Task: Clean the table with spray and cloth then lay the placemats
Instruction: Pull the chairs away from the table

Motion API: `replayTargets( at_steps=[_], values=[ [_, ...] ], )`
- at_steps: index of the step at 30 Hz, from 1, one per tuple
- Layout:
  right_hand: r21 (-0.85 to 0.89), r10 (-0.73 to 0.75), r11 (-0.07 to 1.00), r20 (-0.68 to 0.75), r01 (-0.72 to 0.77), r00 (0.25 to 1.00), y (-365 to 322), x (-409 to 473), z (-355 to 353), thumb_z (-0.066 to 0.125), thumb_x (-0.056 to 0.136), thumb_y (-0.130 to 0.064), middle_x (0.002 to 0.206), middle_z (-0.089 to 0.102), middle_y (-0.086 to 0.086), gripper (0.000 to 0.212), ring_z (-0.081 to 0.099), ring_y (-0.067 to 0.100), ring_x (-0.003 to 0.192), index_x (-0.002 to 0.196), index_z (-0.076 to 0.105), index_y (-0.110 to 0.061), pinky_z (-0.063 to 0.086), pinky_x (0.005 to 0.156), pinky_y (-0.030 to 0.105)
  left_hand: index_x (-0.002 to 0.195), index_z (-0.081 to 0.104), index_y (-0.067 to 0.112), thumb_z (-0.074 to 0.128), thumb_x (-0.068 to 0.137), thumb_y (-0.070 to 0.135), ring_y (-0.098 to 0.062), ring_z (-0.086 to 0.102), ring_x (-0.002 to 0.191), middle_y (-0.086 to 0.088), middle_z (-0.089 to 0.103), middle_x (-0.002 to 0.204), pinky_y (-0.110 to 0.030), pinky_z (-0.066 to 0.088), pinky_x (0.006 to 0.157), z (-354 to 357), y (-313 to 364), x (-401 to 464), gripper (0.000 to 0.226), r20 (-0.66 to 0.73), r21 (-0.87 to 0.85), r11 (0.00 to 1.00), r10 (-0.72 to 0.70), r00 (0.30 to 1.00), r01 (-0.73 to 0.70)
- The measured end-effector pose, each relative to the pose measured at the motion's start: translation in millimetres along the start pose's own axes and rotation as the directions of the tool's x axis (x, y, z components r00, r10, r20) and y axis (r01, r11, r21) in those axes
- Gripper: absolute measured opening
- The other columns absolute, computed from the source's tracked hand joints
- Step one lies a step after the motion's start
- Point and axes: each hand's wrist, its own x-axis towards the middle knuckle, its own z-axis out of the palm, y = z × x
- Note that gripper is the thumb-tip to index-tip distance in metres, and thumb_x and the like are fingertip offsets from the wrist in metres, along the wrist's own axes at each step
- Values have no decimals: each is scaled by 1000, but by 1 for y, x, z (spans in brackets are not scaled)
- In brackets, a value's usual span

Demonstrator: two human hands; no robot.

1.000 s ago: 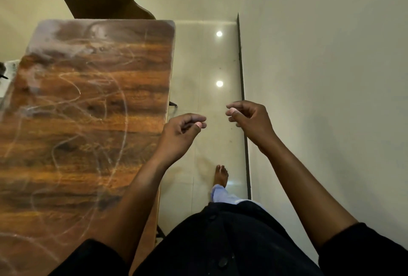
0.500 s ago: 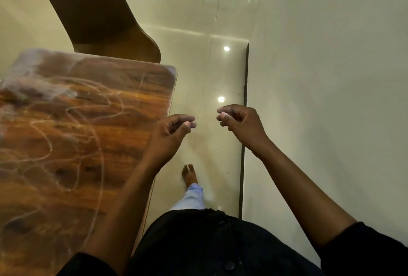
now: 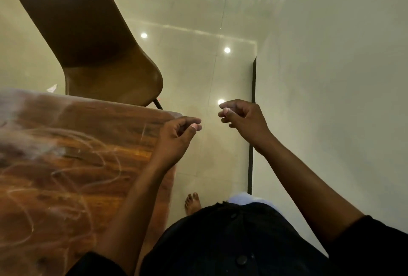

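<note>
Glossy cream floor tiles [image 3: 194, 72] fill most of the head view, mirroring small round lights, with a pale wall [image 3: 331, 99] running up the right side from about 5 o'clock to 1 o'clock and a dark skirting strip [image 3: 251, 121] at its foot. Next in size, a wooden table [image 3: 66, 165] takes up the area from 7 to 9 o'clock; its reddish-brown top is covered with pale looping streaks and a cloudy whitish patch near the far left edge. No spray bottle, cloth or placemat shows anywhere in view. Beyond the table's far edge, at about 11 o'clock, a brown moulded chair [image 3: 92, 39] stands on the tiles, its seat just behind the tabletop. At 6 o'clock the person's dark clothing [image 3: 220, 242] fills the bottom edge, with a light trouser leg [image 3: 240, 198] and a bare foot [image 3: 192, 203] on the floor just beside the table's right edge. Both bare forearms reach forward from dark sleeves. The left hand [image 3: 176, 139] hangs over the table's near right corner, fingers curled loosely, thumb tip close to the forefinger, holding nothing that can be seen. The right hand [image 3: 245, 121], near it at centre above the floor, has fingers curled inward with thumb against forefinger; whether it pinches anything is too blurred to tell.
</note>
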Motion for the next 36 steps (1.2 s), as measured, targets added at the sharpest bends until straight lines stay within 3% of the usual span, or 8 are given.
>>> replayTargets(
  at_steps=[4, 8, 13, 16, 21, 26, 36],
  values=[
    [-2, -8, 1000, 56, 8, 998, 0, 62, -1, 65, 101, -18, 96, 79, 0, 18, 77, 14, 86, 115, 75, -13, 57, 78, 25, 133, 74, 13, 60, 111, 17, -10, 75, 113, -2, 80, 119, -16, 59, 92, -2, 6, 52, 27, -25, 5, 999, -36, 999, 36],
    [-18, -23, 1000, 110, 26, 994, 5, 122, -8, 64, 102, -18, 97, 79, 0, 19, 76, 13, 87, 116, 75, -12, 58, 79, 26, 134, 75, 11, 60, 111, 15, -16, 75, 116, -4, 80, 120, -37, 61, 104, 1, 5, 101, 28, -58, -14, 997, -78, 995, 77],
    [3, -33, 999, 208, 33, 978, 1, 219, -28, 64, 101, -15, 96, 79, 3, 18, 77, 17, 86, 114, 75, -10, 57, 75, 23, 129, 76, 19, 61, 110, 17, -14, 76, 113, 0, 81, 117, -40, 61, 102, 12, 18, 178, 24, -154, -8, 989, -144, 978, 145],
    [30, -11, 1000, 272, 3, 962, -7, 269, -44, 64, 101, -16, 94, 79, 2, 16, 76, 18, 87, 110, 76, -12, 56, 74, 22, 122, 77, 26, 63, 106, 24, -12, 78, 107, 5, 82, 111, -32, 61, 95, 19, 36, 214, 21, -222, -51, 985, -172, 960, 164],
    [31, -58, 998, 352, 50, 934, -27, 351, -62, 64, 101, -17, 94, 79, 1, 16, 76, 16, 86, 110, 76, -13, 56, 75, 21, 121, 76, 20, 59, 110, 10, -10, 76, 99, -1, 82, 112, -12, 55, 81, 31, 65, 276, 23, -321, -104, 979, -202, 925, 178],
    [46, -95, 995, 399, 84, 912, -46, 426, -69, 65, 100, -18, 94, 79, 1, 16, 76, 14, 86, 111, 76, -13, 54, 72, 19, 125, 76, 20, 59, 111, 12, -6, 77, 103, 4, 81, 112, -13, 58, 83, 30, 83, 340, 23, -347, -142, 974, -214, 913, 175],
    [-4, -130, 988, 511, 153, 850, -87, 586, -35, 65, 100, -19, 94, 79, 0, 15, 76, 15, 86, 109, 76, -16, 52, 74, 22, 130, 75, 6, 58, 111, 8, 5, 75, 92, -6, 80, 112, -8, 54, 78, -5, 85, 496, 26, -445, -183, 972, -213, 870, 145]
  ],
)
